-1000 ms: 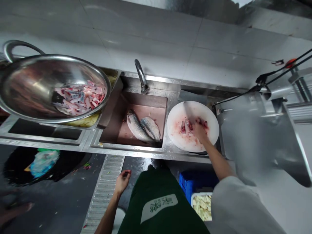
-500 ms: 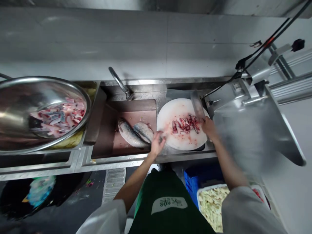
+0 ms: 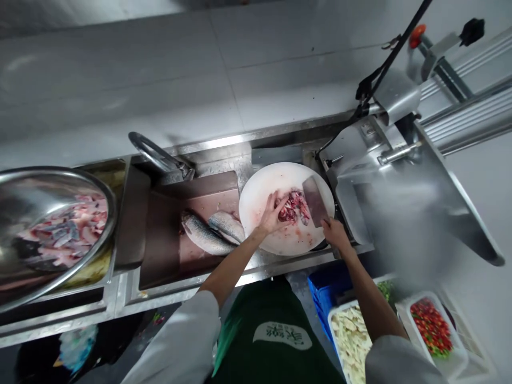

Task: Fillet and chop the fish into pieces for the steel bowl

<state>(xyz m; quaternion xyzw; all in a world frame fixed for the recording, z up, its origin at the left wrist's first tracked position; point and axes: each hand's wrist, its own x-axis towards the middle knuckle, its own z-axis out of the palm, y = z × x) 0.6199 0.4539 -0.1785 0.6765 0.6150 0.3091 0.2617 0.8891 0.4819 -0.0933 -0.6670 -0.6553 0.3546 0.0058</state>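
Note:
On the round white cutting board (image 3: 260, 186) lies a small heap of chopped, bloody fish pieces (image 3: 295, 205). My left hand (image 3: 272, 216) rests at the heap's left side, fingers spread and touching the pieces. My right hand (image 3: 335, 233) grips the handle of a cleaver (image 3: 314, 201), whose broad blade stands at the right edge of the heap. Two whole fish, a darker one (image 3: 206, 234) and a paler one (image 3: 227, 226), lie in the sink to the left of the board.
A large steel bowl (image 3: 110, 213) with cut fish stands left of the sink (image 3: 160, 240). A curved faucet (image 3: 160, 154) rises behind it. At right, a metal machine (image 3: 400, 154) borders the board. Below are tubs of pale slices (image 3: 352, 333) and chopped red peppers (image 3: 431, 322).
My left hand has moved from the sink's edge onto the fish pieces. The cleaver has come down and nearer to the heap, which is now more bunched together. The view has tilted and shifted.

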